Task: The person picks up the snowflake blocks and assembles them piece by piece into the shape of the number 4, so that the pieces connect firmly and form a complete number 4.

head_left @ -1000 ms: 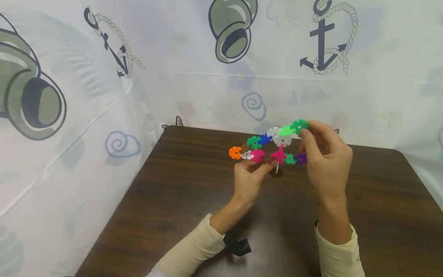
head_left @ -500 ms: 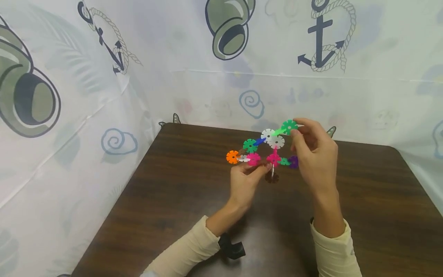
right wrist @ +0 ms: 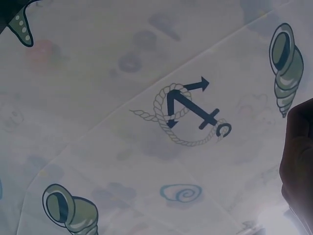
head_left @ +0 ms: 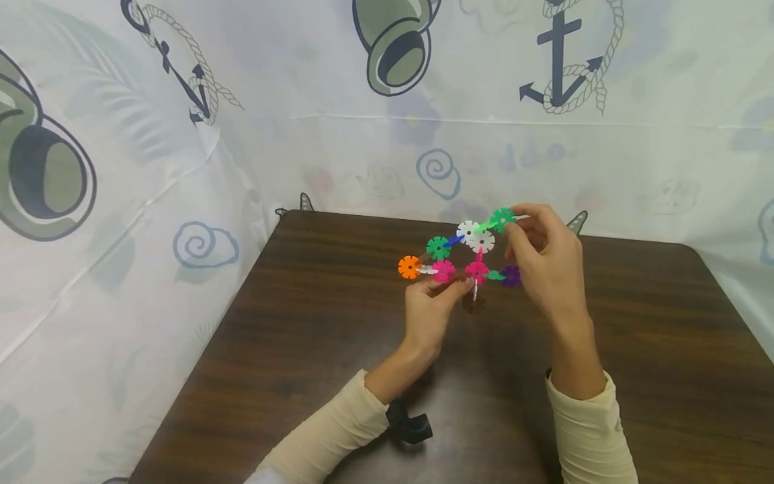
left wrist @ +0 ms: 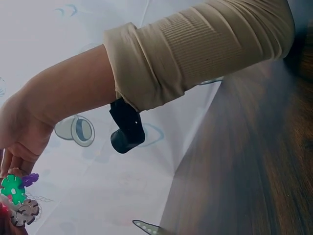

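A figure of linked notched plastic discs [head_left: 482, 242] is held above the table in the head view. My left hand [head_left: 426, 316] pinches its lower part near the pink discs, its fingertips partly hidden. My right hand [head_left: 551, 269] pinches at the green disc [head_left: 502, 219] on the upper right end, and a thin white edge shows by its fingers. An orange disc [head_left: 408, 267] ends the left side, a purple disc [head_left: 510, 275] the right. The left wrist view catches a green disc [left wrist: 13, 190] below the left hand [left wrist: 24, 132]. In the right wrist view the right hand [right wrist: 298, 156] is dark and cropped.
Beneath the hands lies a dark wood-grain table [head_left: 302, 323]. A white printed cloth [head_left: 338, 161] hangs behind it and along the left. A black wrist-camera mount [head_left: 409, 425] sticks out below the left cuff.
The right hand has moved left, closer to the left hand. The disc figure has turned slightly, so the light green disc appears more edge-on. The head view has shifted a little.
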Demonstrator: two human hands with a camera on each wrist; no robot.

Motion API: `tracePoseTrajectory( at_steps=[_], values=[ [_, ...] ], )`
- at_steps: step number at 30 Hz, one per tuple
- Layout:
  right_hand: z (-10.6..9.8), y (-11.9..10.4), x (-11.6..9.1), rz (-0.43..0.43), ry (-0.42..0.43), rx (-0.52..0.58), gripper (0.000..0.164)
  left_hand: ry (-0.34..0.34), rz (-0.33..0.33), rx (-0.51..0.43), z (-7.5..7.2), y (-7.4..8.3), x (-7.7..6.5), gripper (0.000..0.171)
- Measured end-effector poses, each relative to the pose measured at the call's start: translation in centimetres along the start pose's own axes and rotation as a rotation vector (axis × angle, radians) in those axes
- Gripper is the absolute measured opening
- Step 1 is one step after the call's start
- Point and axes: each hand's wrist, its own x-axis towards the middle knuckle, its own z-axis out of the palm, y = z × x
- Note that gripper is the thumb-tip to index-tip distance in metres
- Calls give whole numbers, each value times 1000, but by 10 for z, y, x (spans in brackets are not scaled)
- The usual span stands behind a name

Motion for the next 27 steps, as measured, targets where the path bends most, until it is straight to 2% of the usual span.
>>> tracePoseTrajectory(
  at_steps=[9, 27],
  values=[
    [1, 6, 3, 27, -38, -37, 26, 22, -46, 0, -1, -4, 3, 22],
    [3, 23, 12, 55, -114, -37, 27, 63, -109, 26, -2, -13, 9, 20]
  ],
)
